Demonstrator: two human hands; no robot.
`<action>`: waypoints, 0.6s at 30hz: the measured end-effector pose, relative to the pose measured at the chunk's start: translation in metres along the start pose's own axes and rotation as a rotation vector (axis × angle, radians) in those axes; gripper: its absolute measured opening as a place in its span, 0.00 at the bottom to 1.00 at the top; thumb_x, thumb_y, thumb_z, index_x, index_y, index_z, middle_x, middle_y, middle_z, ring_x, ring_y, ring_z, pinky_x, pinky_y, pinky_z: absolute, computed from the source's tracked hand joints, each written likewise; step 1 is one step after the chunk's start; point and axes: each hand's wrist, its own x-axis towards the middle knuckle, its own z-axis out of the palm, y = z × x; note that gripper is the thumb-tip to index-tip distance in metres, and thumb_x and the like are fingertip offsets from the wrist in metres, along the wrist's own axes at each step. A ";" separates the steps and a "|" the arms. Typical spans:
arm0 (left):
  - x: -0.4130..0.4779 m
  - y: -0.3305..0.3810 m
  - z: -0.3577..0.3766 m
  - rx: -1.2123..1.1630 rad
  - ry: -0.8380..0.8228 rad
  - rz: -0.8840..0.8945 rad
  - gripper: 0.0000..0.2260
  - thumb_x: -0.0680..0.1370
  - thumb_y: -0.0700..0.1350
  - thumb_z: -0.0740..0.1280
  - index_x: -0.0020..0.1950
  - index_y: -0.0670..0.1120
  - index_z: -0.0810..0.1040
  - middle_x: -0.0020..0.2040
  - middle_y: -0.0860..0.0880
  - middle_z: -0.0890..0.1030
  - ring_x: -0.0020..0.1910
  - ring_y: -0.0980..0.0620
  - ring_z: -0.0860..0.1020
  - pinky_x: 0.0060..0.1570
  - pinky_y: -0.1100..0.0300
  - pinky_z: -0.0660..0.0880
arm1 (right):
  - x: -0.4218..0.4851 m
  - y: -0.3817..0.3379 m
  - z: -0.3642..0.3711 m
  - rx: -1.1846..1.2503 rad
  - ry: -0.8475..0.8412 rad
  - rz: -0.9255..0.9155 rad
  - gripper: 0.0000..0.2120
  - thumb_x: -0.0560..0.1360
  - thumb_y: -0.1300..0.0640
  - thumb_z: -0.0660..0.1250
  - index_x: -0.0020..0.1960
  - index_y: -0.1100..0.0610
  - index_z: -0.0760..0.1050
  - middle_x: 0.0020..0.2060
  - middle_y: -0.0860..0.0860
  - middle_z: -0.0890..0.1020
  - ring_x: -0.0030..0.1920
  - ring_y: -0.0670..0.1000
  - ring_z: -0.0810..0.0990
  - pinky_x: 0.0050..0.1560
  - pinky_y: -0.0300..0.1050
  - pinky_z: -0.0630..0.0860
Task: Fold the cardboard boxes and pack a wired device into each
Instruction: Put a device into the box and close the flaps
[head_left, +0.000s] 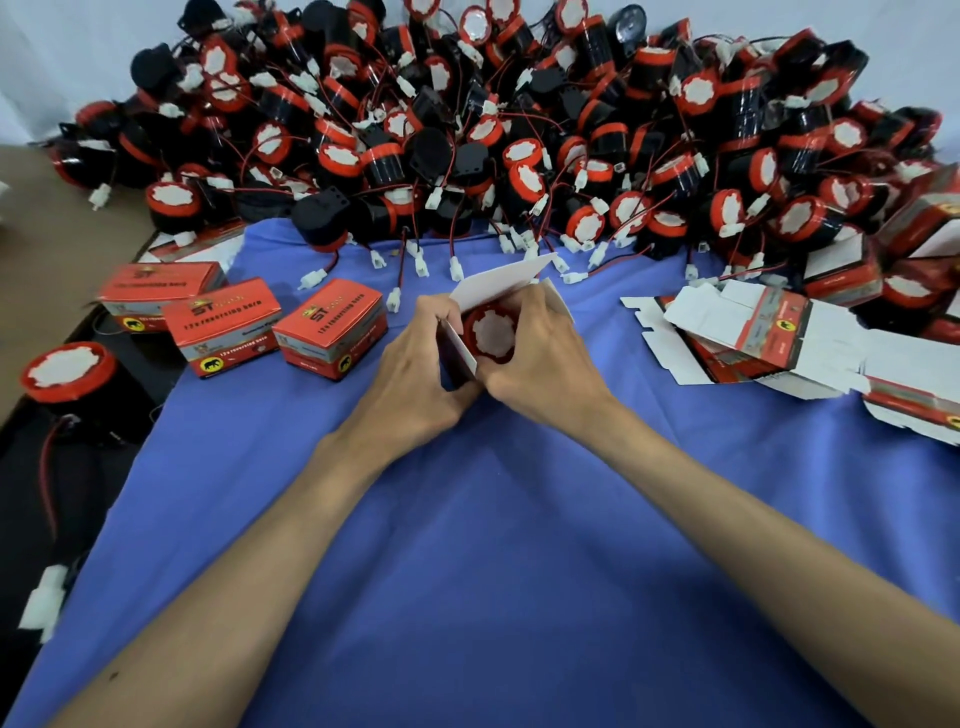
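Left hand (415, 364) and right hand (540, 358) are gripping the open box (498, 280) at centre, device (491, 332) sitting inside, flaps unclosed. Three closed boxes (330, 325) are waiting at nine o'clock; the heap (467, 130) at twelve is looming.

3 closed boxes (330, 327) side by side at 9 o'clock. 1 open box (498, 280) at centre w/ 1 device (491, 335) inside. 1 loose device (67, 371) at 8 o'clock. Dozens in the device pile (519, 130), 10 to 2 o'clock, too many to count. Stack of flat box blanks (753, 332) at 3 o'clock, qty unclear.
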 end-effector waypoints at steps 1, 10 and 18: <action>0.001 0.000 0.000 0.004 0.002 -0.001 0.25 0.68 0.45 0.71 0.48 0.64 0.57 0.46 0.73 0.71 0.43 0.65 0.73 0.38 0.68 0.69 | 0.000 0.001 0.000 0.032 0.010 0.004 0.21 0.69 0.54 0.72 0.57 0.59 0.68 0.50 0.47 0.70 0.56 0.51 0.73 0.45 0.37 0.66; 0.003 -0.001 0.001 0.089 0.001 -0.015 0.28 0.69 0.44 0.76 0.50 0.62 0.57 0.48 0.70 0.69 0.43 0.67 0.72 0.39 0.75 0.65 | -0.004 0.014 0.004 0.475 0.144 0.130 0.21 0.64 0.57 0.78 0.51 0.51 0.72 0.46 0.42 0.80 0.50 0.43 0.80 0.50 0.34 0.76; 0.007 -0.008 -0.001 -0.090 0.030 -0.225 0.29 0.68 0.43 0.79 0.56 0.51 0.60 0.53 0.44 0.77 0.53 0.46 0.78 0.52 0.44 0.76 | -0.005 0.020 -0.002 1.004 0.147 0.018 0.17 0.64 0.66 0.63 0.51 0.53 0.76 0.42 0.43 0.81 0.46 0.46 0.79 0.50 0.42 0.76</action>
